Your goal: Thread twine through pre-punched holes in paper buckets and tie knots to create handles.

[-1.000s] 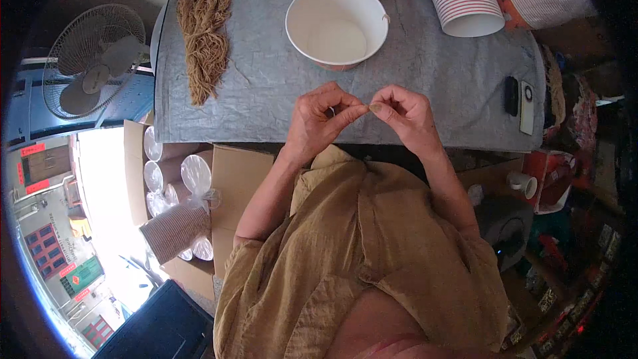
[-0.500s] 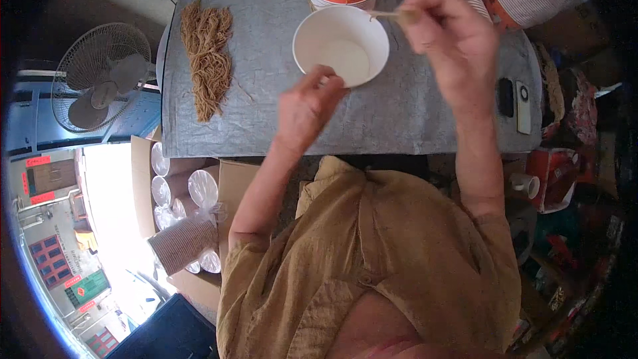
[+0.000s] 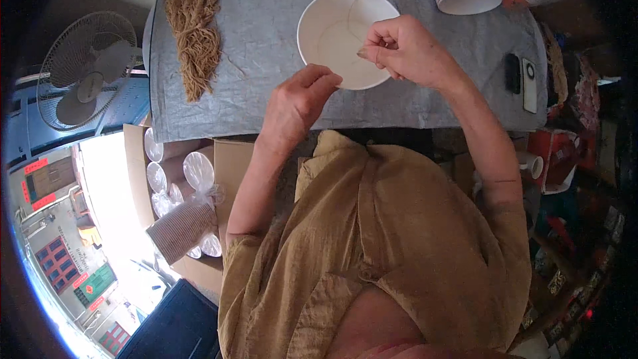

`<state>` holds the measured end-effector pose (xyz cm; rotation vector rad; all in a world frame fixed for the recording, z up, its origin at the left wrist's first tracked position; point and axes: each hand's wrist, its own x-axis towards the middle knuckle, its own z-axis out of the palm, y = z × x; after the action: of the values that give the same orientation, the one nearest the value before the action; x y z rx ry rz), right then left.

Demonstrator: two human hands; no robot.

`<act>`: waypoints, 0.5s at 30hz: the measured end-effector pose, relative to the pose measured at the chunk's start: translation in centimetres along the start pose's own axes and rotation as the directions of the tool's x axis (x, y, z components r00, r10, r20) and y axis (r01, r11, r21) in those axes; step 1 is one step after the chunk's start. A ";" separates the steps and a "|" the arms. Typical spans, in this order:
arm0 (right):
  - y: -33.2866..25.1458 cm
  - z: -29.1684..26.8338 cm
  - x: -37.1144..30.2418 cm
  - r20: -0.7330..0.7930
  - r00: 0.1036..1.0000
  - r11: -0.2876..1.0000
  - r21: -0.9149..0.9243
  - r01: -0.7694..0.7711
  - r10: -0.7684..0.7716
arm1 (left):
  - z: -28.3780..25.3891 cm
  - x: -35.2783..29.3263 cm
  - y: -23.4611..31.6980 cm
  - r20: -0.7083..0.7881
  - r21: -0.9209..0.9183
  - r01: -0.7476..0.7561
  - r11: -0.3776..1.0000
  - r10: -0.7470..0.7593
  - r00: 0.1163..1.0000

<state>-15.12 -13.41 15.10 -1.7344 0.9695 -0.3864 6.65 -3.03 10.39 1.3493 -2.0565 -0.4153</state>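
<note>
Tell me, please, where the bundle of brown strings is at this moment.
In the head view, the bundle of brown strings lies on the left part of the grey table cover, between the fan and the white bucket.

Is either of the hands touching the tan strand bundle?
No, the tan strand bundle lies on the table's left side, apart from the left hand and right hand, both at the white tub.
</note>
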 end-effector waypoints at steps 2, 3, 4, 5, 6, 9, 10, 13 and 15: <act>0.5 0.2 -0.4 0.018 0.999 0.999 -0.005 -0.041 0.041 | 0.6 -0.9 0.7 -0.014 -0.009 -0.007 1.000 0.007 1.000; 0.6 0.3 -0.6 0.037 0.997 0.997 -0.048 -0.060 0.061 | 0.9 -1.2 1.0 -0.035 -0.009 -0.021 1.000 0.020 0.999; 0.7 0.3 -0.7 0.056 0.995 0.993 -0.091 -0.076 0.082 | 1.2 -1.4 1.1 -0.031 -0.016 -0.014 1.000 0.014 0.999; 0.7 0.5 -0.9 0.060 0.994 0.992 -0.090 -0.084 0.090 | 1.4 -1.7 1.2 -0.047 -0.009 -0.024 1.000 0.023 0.999; 0.7 0.6 -1.1 0.085 0.992 0.987 -0.140 -0.081 0.093 | 1.6 -1.9 1.3 -0.062 -0.002 -0.033 0.999 0.033 0.998; 0.7 0.8 -1.6 0.155 0.984 0.977 -0.204 -0.055 0.087 | 2.0 -2.7 1.9 -0.070 -0.017 -0.024 1.000 0.023 0.997; 0.7 0.8 -1.8 0.196 0.978 0.975 -0.218 -0.029 0.073 | 2.1 -3.0 2.1 -0.067 -0.020 -0.019 1.000 0.018 0.998; 1.1 0.9 -2.1 0.212 0.974 0.976 -0.216 -0.038 0.085 | 2.5 -3.9 2.3 -0.058 -0.062 0.057 0.996 -0.060 0.997; 0.9 1.1 -2.6 0.234 0.969 0.978 -0.210 -0.024 0.074 | 2.5 -4.7 2.0 -0.047 -0.025 0.016 1.000 -0.017 0.999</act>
<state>-16.39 -10.80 14.33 -1.8880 0.8979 -0.0404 4.87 1.84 8.07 1.3502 -1.9965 -0.4108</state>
